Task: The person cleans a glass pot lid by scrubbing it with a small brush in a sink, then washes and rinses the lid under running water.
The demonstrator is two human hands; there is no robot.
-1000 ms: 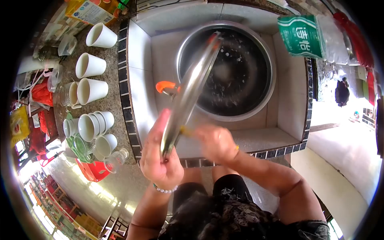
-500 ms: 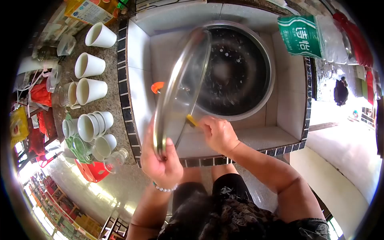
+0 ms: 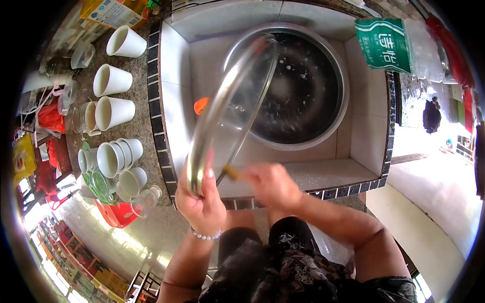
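The left hand is gripping a glass lid by its rim, holding it steeply tilted in front of a metal basin, while the right hand, blurred, is pinching a small yellow item beside the lid's lower edge

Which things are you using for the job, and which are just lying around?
Used for the job:
- clear lid, in the left hand
- small yellow item, in the right hand
- metal basin, probably, beyond the lid

Just lying around, it seems:
- white cups
- green-and-white package
- red container
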